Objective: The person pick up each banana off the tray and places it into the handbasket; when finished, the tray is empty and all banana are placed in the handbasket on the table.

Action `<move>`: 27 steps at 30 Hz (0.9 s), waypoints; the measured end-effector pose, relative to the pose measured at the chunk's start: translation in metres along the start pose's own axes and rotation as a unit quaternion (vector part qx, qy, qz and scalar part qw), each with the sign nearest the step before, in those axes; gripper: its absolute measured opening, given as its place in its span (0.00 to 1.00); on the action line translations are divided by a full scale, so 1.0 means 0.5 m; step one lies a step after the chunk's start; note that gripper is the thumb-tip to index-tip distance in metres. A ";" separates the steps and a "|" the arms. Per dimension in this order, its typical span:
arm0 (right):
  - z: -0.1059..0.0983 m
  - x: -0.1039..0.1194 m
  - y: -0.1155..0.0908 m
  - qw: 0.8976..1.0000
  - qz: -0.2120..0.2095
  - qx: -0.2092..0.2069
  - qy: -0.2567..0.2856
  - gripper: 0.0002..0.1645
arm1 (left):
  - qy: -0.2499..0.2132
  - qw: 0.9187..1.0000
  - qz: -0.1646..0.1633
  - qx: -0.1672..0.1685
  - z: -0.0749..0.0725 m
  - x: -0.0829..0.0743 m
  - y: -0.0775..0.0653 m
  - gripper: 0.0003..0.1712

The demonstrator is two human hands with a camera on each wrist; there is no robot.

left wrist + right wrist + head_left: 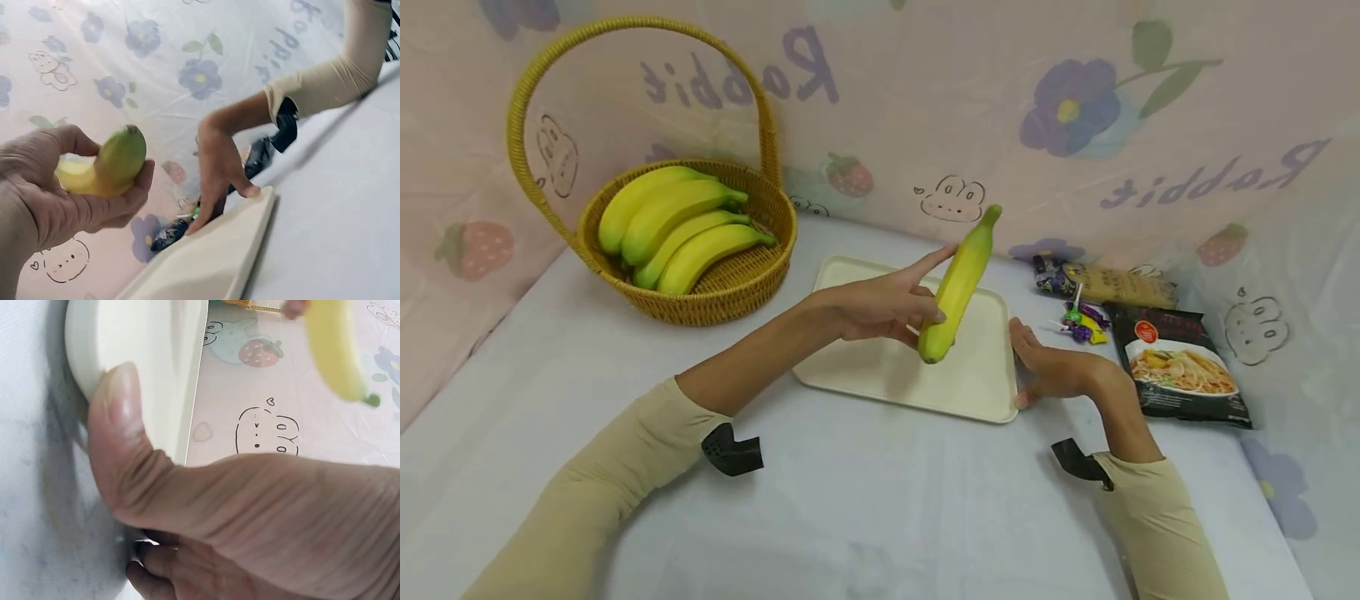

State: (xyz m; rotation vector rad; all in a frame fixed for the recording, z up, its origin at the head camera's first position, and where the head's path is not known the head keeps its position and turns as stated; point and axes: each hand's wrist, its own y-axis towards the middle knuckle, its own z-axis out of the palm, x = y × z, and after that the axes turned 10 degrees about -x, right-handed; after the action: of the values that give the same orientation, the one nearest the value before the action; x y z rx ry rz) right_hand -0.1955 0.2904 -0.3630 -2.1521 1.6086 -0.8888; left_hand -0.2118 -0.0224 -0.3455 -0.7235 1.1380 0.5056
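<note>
My left hand (887,308) holds a single banana (958,287) above the cream tray (850,379). The fruit is tilted, its green stem end pointing up and away. In the left wrist view the thumb and fingers of the left hand (69,187) pinch the banana (122,162) near one end. My right hand (1056,367) rests against the tray's right side, thumb near the front corner and fingers farther back along the edge. Seen from the right wrist, the thumb of the right hand (250,512) touches the tray's rim (81,356).
A wicker basket (700,312) with a tall handle stands back left, holding several bananas (681,208). To the right lie a black noodle packet (1180,367), a small pile of wrapped candies (1084,323) and a tan packet (1112,285). A printed curtain (910,108) hangs behind the white-covered table (850,508).
</note>
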 end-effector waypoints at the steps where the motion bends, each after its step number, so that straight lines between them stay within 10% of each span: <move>1: 0.000 0.000 0.000 1.000 -0.002 -0.001 0.000 0.80 | -0.018 1.000 0.005 0.001 -0.002 -0.006 -0.004 0.57; 10: 0.001 -0.002 0.000 1.000 -0.004 0.001 0.008 0.80 | -0.074 0.996 0.036 -0.019 -0.013 -0.040 -0.027 0.45; 16: 0.004 -0.001 -0.001 1.000 -0.005 -0.001 0.012 0.80 | 0.071 0.991 0.085 -0.076 -0.028 -0.059 -0.044 0.30; 27: 0.005 -0.002 0.001 1.000 -0.012 -0.002 0.011 0.80 | 0.384 0.883 0.153 -0.219 -0.091 -0.128 -0.138 0.33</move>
State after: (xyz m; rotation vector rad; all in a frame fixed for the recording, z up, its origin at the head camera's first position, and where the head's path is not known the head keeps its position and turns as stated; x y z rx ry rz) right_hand -0.1946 0.2912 -0.3653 -2.1764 1.6002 -0.9187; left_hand -0.2150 -0.1025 -0.2784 -1.2057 1.9360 0.7928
